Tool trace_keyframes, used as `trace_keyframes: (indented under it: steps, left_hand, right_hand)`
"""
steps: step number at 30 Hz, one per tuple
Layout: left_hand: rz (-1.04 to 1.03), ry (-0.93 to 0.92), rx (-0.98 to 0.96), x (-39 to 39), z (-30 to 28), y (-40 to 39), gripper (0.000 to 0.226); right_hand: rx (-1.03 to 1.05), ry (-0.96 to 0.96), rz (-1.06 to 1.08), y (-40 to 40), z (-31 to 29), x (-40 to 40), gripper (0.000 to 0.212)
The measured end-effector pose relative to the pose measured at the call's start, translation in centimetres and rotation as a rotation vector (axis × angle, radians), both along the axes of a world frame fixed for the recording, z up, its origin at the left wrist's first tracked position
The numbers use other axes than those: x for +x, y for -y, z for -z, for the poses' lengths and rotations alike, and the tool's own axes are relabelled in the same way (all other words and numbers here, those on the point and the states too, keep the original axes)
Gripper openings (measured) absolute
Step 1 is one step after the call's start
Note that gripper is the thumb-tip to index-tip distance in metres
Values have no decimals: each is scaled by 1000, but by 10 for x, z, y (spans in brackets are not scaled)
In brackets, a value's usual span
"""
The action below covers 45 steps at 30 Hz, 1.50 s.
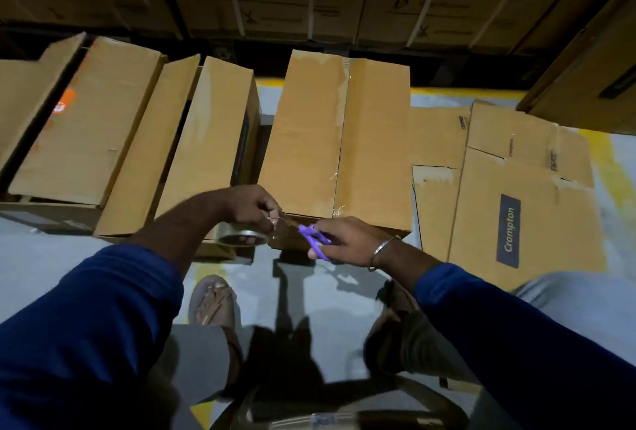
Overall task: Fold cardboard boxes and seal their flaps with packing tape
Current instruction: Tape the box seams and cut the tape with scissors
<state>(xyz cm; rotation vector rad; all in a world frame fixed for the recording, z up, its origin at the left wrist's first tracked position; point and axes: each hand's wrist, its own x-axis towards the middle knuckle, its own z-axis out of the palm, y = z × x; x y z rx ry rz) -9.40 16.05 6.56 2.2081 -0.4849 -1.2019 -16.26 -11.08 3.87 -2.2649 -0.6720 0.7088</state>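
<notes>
The roll of tape (243, 236) is in front of the near edge of the middle box (339, 140), which stands on the floor between the person's hands and the far stacks. The left hand (253, 204) has its fingers curled around the roll and pinches the free strip of tape. The right hand (344, 240) grips purple scissors (314, 236), and their blades point at the strip.

To cut well, I think the left hand should keep the strip tight and the scissors should cut near the box edge, so no loose tail is left. Then the end should be pressed flat.

The box has its two top flaps closed, and shiny tape seems to run along the seam between them. More boxes (103, 126) stand to the left, and flat cardboard (530, 188) lies on the floor to the right.
</notes>
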Motion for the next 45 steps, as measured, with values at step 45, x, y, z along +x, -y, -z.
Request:
trace_keyframes:
  steps: [45]
  left_hand:
    - [-388, 235, -182, 0, -58, 57, 9]
  right_hand:
    - [131, -65, 727, 37, -112, 45, 43]
